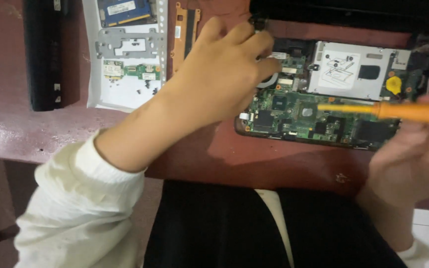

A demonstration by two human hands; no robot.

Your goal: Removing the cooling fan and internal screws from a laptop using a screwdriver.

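An opened laptop base (pixel 319 119) lies on the dark red table, its green circuit board and a silver drive cage (pixel 353 69) exposed. My left hand (pixel 224 69) reaches over the board's upper left corner, fingers curled and pinching at something small there; what it grips is hidden by the fingers. My right hand (pixel 418 154) sits at the right edge, holding an orange screwdriver (pixel 398 110) that points left across the board.
A white sheet (pixel 125 94) at upper left carries a metal bracket, small green boards and loose screws. A black battery bar (pixel 43 54) lies at far left. An orange flat part (pixel 184 30) rests beside the sheet. My dark-clothed lap is below the table edge.
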